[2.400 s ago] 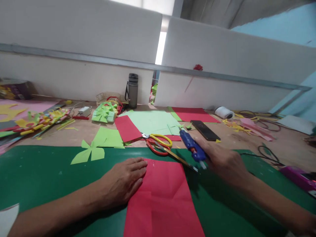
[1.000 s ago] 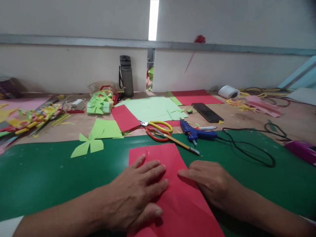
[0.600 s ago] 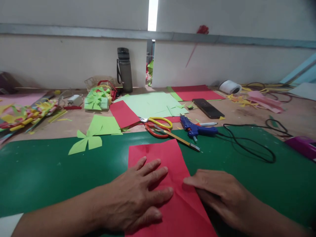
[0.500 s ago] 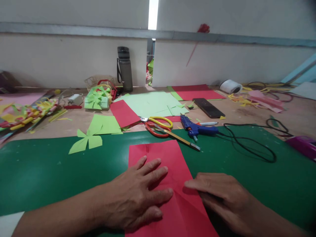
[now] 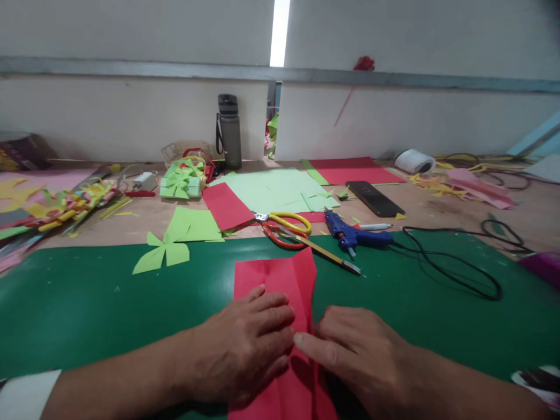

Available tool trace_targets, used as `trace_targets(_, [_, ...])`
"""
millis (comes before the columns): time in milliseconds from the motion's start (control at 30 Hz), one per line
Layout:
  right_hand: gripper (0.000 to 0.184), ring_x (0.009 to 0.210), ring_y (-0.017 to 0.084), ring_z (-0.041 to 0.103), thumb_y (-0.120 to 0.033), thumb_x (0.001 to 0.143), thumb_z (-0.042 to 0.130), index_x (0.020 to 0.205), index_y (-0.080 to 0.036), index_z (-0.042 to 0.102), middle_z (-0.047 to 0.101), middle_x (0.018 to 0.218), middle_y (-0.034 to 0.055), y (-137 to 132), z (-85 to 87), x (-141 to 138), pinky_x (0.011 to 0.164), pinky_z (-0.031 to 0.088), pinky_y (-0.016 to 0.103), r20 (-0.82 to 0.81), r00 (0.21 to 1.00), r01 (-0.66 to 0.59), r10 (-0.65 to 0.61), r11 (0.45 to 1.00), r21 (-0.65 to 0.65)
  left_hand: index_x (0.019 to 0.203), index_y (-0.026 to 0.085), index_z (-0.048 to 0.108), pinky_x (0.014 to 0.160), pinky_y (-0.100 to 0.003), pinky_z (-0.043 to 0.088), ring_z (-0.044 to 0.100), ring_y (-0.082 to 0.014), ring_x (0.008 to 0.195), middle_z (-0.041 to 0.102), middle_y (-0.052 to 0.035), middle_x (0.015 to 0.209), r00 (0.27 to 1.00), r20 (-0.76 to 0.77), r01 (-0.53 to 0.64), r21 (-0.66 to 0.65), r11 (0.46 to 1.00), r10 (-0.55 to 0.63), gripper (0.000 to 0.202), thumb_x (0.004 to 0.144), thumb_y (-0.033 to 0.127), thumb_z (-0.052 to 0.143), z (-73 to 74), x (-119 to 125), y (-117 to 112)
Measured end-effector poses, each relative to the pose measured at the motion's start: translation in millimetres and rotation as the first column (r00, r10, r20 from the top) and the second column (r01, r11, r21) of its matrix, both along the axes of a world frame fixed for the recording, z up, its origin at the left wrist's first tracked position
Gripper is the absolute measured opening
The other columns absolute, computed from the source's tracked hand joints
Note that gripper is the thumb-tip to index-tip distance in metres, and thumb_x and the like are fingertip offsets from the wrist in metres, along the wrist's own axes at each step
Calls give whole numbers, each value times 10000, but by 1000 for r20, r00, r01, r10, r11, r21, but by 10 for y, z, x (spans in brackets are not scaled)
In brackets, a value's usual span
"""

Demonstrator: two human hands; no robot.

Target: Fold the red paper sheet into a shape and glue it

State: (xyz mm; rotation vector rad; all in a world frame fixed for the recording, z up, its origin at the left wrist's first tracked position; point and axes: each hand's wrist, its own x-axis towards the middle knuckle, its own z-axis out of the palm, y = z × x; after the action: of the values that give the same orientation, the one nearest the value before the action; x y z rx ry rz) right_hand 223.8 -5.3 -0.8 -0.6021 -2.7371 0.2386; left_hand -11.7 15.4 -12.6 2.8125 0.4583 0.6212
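In the head view, the red paper lies lengthwise on the green mat, bottom centre, and runs out of frame at the near end. Its right side is bent up along its length, and the far right corner stands raised off the mat.

The left hand rests palm down across the paper, its fingers side by side with only slight gaps. The right hand is at the right edge, thumb on top of the paper and the other fingers curled beside it. Those fingertips are hidden, so I cannot tell whether it pinches the edge. The 2 hands almost meet at the right thumb.

Beyond the paper, scissors with 1 yellow and 1 red handle lie under a slim tool. Right of them are a blue glue gun, its black cord looping on the mat, and farther back a phone. To the left, a green cutout lies partly on the mat.
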Motion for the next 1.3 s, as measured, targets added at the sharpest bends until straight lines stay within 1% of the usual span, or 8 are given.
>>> trace_targets(167, [319,639,173,500,-123,909,334,1182,-111,498,612,760,63,74,56,-138,588,353,305,39,998,-59,58,998,35,1248,130,396,862,-313,510,569,-197,1026,581,-142,1096,952,274,-131,-52,990,141,357,900,99,464,-156,-45,35])
trace_targets(333, [278,714,183,538,-139,912,352,1120,-118,535,636,815,74,148,45,-195,640,390,309,39,996,-79,79,997,-11,1399,221,320,766,-324,542,553,-228,1055,443,-158,1246,949,187,-266,53,962,252,475,941,178,438,-286,-60,51])
trace_targets(500, [230,712,186,530,-123,873,397,1021,-106,572,629,804,81,199,-41,-208,609,384,312,-16,991,-132,132,991,6,1243,161,496,715,-317,549,561,-227,995,425,-182,1243,959,177,-248,135,959,223,307,953,194,404,-218,-47,66])
trace_targets(633, [207,628,160,500,-101,879,409,965,-106,598,610,714,58,242,-51,-166,565,375,300,-69,995,-64,69,995,76,1120,129,542,683,-293,534,551,-200,929,466,-180,1167,958,177,-252,146,957,225,233,947,154,388,-137,-27,71])
trace_targets(833, [221,966,230,589,-194,910,483,1077,-82,576,668,1041,142,398,-152,-12,842,448,388,-187,982,55,-20,981,184,1032,145,550,556,-253,459,499,-170,742,504,-103,924,956,156,-271,129,954,250,212,952,155,354,-96,5,65])
trace_targets(1033, [325,1106,284,564,-315,933,462,1135,-88,577,628,1199,155,432,-228,24,932,422,456,-85,990,126,-112,974,188,968,126,542,564,-246,410,477,-172,778,485,-99,941,963,136,-249,120,961,232,151,929,116,396,-108,9,72])
trace_targets(1167, [420,1148,294,546,-377,958,385,1168,-67,575,603,1238,173,426,-188,-2,930,427,467,-11,992,129,-129,978,163,848,126,535,516,-230,339,442,-157,724,451,-66,852,966,115,-245,130,961,230,171,911,79,383,-116,12,74])
trace_targets(1300, [499,1187,305,520,-434,956,357,1203,-56,568,567,1277,189,382,-106,-19,946,417,497,85,988,115,-126,987,115,832,122,541,525,-242,327,424,-166,729,457,-80,875,967,108,-244,151,958,230,176,902,73,387,-110,12,79])
